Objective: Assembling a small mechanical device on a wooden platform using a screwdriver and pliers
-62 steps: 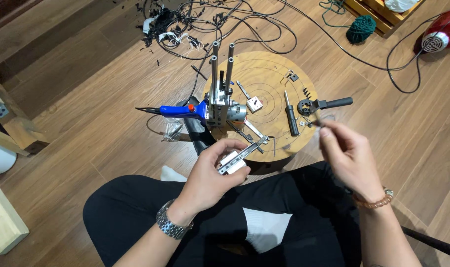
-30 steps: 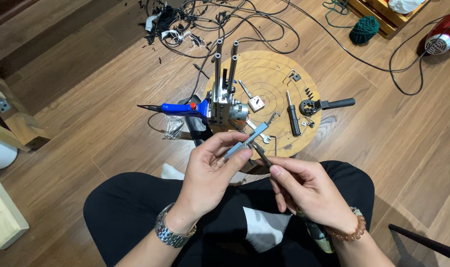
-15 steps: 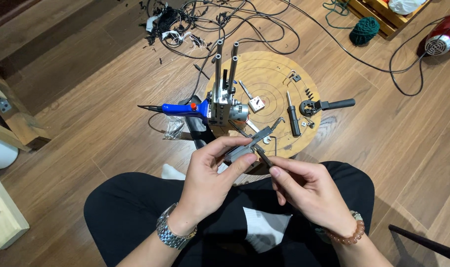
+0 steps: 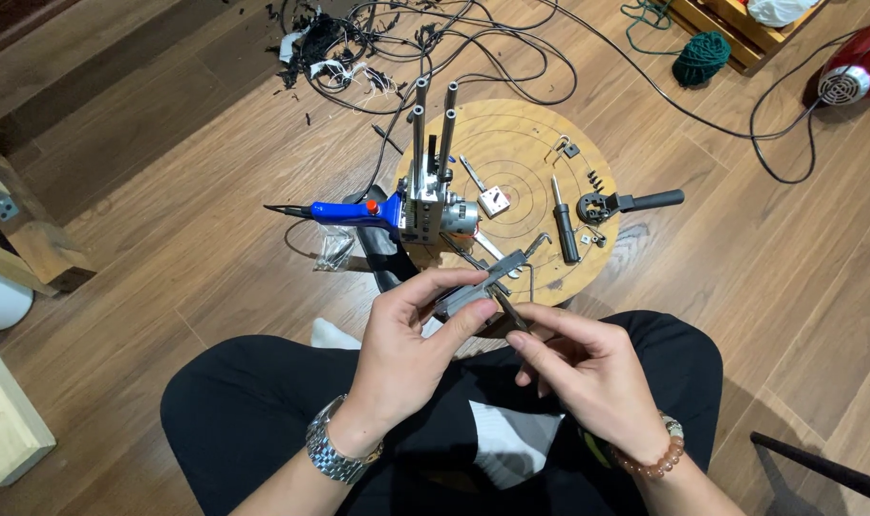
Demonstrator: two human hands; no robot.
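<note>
My left hand (image 4: 411, 349) grips a small grey metal bracket part (image 4: 475, 292) above my lap, just in front of the round wooden board (image 4: 526, 158). My right hand (image 4: 580, 368) pinches a thin L-shaped hex key (image 4: 513, 279) whose tip meets the metal part. On the board stands a metal assembly with upright steel rods (image 4: 433, 167), and a blue-handled soldering iron (image 4: 344, 211) lies to its left.
On the board lie a black-handled screwdriver (image 4: 566, 229), a black lever grip (image 4: 631, 202) and small screws. Tangled black cables (image 4: 377, 38) lie beyond it. A red appliance (image 4: 860, 62) and green yarn ball (image 4: 700, 54) sit far right; wooden blocks (image 4: 14, 239) stand left.
My right hand came back from the board's right side to the part in my left hand and now holds the hex key against it. The part tilted slightly.
</note>
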